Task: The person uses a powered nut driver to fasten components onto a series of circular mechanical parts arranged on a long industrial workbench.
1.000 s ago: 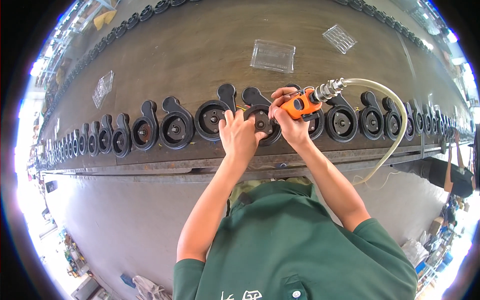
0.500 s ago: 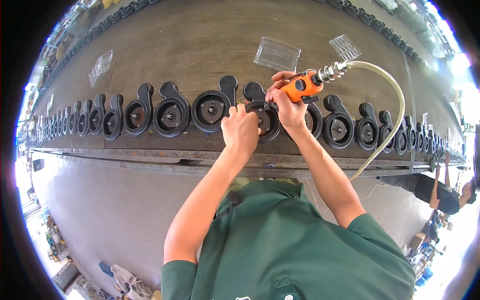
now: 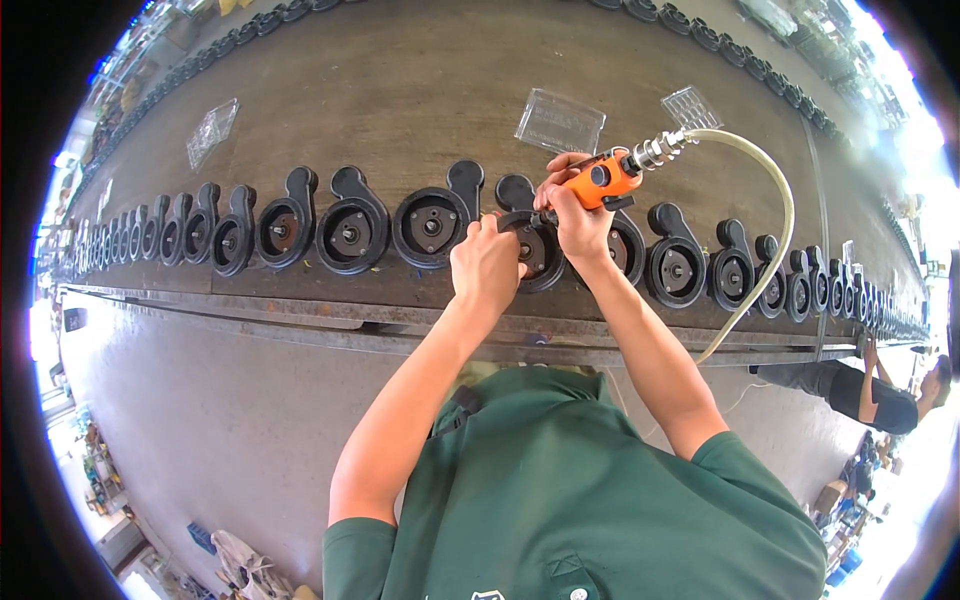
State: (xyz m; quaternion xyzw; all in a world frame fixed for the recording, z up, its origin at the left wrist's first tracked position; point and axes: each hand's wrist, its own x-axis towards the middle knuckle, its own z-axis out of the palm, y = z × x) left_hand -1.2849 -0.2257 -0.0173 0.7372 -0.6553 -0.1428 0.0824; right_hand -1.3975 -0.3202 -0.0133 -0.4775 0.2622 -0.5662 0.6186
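Observation:
In my right hand [image 3: 578,225] is an orange air tool [image 3: 606,182], its fingers wrapped round the body. A metal coupling [image 3: 660,150] joins the tool to a pale hose [image 3: 777,180]. The tool's dark tip points left, to the upper rim of a black round housing [image 3: 541,258] with a rounded arm. My left hand [image 3: 486,262] is closed on the left side of that same housing, fingers curled at its rim. The exact contact point of the tip is hidden between my hands. Another black housing [image 3: 432,226] stands just left of my left hand.
A long row of similar black housings [image 3: 352,234] runs along the near edge of the brown workbench [image 3: 400,110]. Clear plastic trays [image 3: 560,119] lie behind it. The hose curves down on the right past more housings [image 3: 674,270]. Another person [image 3: 880,392] is at the far right.
The view has shifted slightly. Both hands stay at the same housing, with the tool held in nearly the same pose. The person at far right has moved their arms a little.

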